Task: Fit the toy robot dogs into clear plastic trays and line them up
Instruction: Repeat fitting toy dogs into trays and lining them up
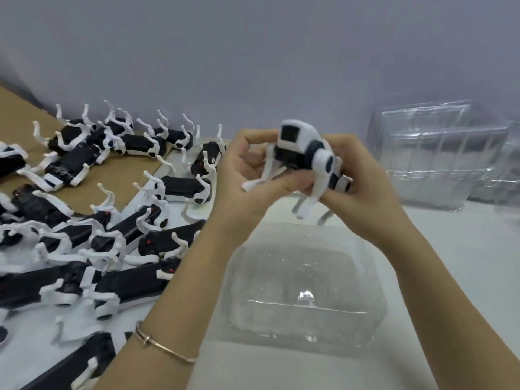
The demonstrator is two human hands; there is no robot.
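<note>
A white and black toy robot dog [305, 153] is held up in the air between both hands, its square head facing me and its legs hanging down. My left hand [253, 170] grips its front end, the fingers curled around a white front leg. My right hand [357, 175] holds the rear end from the right. Directly below, an empty clear plastic tray [304, 280] lies on the white table. Several more toy dogs [92, 220] lie on their backs at the left, legs in the air.
A stack of clear plastic trays [433, 161] stands at the back right by the wall. Brown cardboard [17, 114] lies under the far dogs at the left. A thin bracelet [166, 347] circles my left wrist.
</note>
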